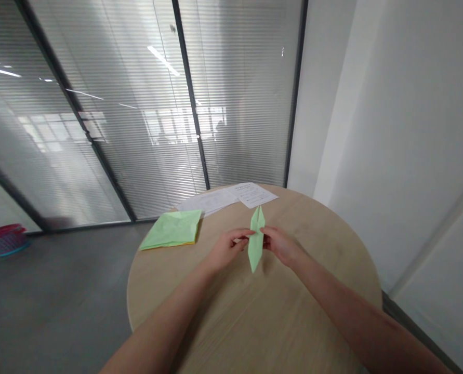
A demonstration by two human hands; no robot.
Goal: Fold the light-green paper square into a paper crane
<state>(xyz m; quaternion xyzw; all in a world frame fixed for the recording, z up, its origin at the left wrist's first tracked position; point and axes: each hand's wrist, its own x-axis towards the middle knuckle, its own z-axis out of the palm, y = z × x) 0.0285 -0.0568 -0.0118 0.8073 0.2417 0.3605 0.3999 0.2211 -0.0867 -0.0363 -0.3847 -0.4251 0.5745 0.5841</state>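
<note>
A narrow piece of folded green paper (256, 249), pointed at both ends, is held upright between my two hands above the round table. My left hand (228, 246) pinches its left edge near the middle with thumb and forefinger. On the other edge, my right hand (281, 244) grips the paper, its thumb on the near face and some fingers hidden behind. A slit or crease runs down from the paper's upper tip. To the left lies a stack of green sheets (172, 228) with a yellow edge showing beneath.
Printed white sheets (252, 194) lie at the table's far edge, behind my hands. The round wooden table (239, 332) stands near a glass partition with blinds (247, 104) and a white wall (418, 130). A red and blue basket (5, 240) sits on the floor at far left.
</note>
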